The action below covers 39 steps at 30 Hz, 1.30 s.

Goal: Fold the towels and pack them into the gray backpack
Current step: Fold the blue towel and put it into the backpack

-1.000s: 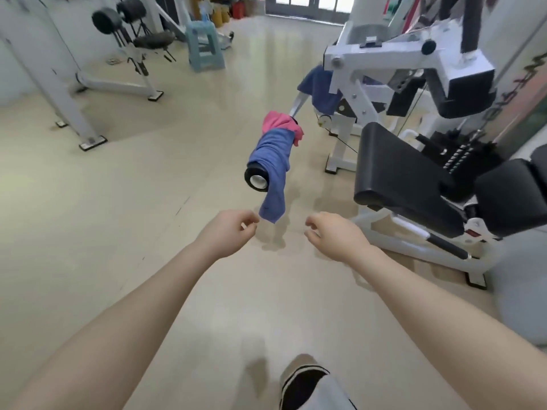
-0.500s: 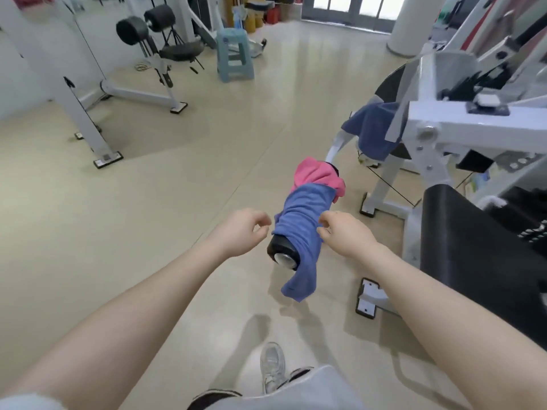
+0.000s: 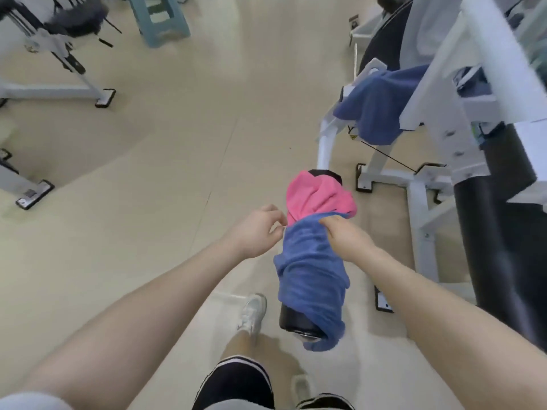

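Note:
A blue towel [image 3: 310, 273] is draped over a black padded roller [image 3: 291, 319] of a white gym machine. A pink towel [image 3: 318, 195] lies over the same roller just beyond it. My right hand [image 3: 344, 238] pinches the blue towel's top edge where it meets the pink one. At the towel's left side, my left hand [image 3: 257, 230] has its fingers curled and touches or nearly touches the cloth. A second blue towel [image 3: 376, 110] hangs on the machine's frame further back. No gray backpack is in view.
The white machine frame [image 3: 423, 184] and its black pad [image 3: 503, 232] crowd the right side. Another weight bench [image 3: 53, 54] and a teal stool [image 3: 159, 19] stand at the back left. My legs and white shoe [image 3: 253, 313] are below on the beige floor.
I have stepped closer and the view tilted down. My right hand slid up to the blue towel's top edge; my left hand moved in against its left side.

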Each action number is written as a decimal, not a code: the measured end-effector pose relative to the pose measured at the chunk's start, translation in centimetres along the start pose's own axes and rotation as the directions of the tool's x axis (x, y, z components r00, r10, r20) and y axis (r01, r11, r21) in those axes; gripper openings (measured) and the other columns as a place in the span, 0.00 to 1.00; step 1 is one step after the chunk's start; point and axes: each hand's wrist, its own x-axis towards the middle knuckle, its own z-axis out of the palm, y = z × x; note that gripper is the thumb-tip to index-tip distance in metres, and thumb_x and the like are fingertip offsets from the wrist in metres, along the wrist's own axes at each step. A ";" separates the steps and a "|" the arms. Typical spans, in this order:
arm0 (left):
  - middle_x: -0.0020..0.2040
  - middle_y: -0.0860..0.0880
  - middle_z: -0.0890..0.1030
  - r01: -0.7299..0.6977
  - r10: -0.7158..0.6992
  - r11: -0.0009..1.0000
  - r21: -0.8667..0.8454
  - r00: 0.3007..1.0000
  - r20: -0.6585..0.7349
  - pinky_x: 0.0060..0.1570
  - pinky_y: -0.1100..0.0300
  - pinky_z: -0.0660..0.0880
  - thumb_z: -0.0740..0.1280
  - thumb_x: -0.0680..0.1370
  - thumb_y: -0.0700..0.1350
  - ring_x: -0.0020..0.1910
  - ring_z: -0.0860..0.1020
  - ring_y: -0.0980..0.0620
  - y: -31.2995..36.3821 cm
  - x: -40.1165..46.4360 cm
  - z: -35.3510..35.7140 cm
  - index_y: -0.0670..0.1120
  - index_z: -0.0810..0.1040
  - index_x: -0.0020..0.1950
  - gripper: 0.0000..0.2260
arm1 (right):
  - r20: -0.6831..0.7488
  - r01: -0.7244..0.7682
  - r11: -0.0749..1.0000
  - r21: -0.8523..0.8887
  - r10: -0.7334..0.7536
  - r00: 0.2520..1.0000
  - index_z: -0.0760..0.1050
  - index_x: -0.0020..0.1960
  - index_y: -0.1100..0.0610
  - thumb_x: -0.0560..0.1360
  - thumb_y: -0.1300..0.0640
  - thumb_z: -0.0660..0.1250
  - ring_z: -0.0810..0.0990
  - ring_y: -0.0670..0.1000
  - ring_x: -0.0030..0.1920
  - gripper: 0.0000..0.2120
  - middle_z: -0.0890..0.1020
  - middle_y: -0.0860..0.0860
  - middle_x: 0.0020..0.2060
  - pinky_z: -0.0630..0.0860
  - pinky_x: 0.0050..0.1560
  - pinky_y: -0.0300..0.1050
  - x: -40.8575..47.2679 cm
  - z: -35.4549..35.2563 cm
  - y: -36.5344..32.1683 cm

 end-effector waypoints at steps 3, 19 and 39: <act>0.60 0.48 0.74 -0.020 0.017 0.999 0.029 0.995 0.101 0.47 0.66 0.63 0.60 0.78 0.41 0.56 0.75 0.48 -2.9 4.5 -1.1 0.44 0.77 0.58 0.11 | 0.089 -0.045 0.999 -0.028 0.048 0.995 0.61 0.71 0.60 0.79 0.65 0.53 0.67 0.57 0.68 0.21 0.63 0.55 0.72 0.67 0.65 0.51 4.1 1.6 0.5; 0.58 0.44 0.76 -0.204 0.205 0.978 -0.044 0.901 0.382 0.44 0.70 0.61 0.59 0.78 0.38 0.54 0.75 0.48 -7.5 14.9 -0.7 0.41 0.77 0.58 0.12 | 0.019 -0.281 0.947 -0.157 0.287 0.958 0.70 0.58 0.60 0.76 0.64 0.57 0.73 0.57 0.58 0.11 0.74 0.56 0.57 0.69 0.49 0.50 9.3 4.4 1.0; 0.31 0.55 0.69 -0.561 0.583 0.791 -0.244 0.569 0.580 0.34 0.69 0.65 0.64 0.78 0.46 0.30 0.69 0.62 10.2 4.9 2.7 0.52 0.67 0.34 0.12 | -0.290 -0.037 0.445 0.895 0.641 0.711 0.70 0.38 0.51 0.72 0.68 0.65 0.69 0.38 0.30 0.13 0.72 0.44 0.32 0.66 0.32 0.28 -18.0 -2.2 0.2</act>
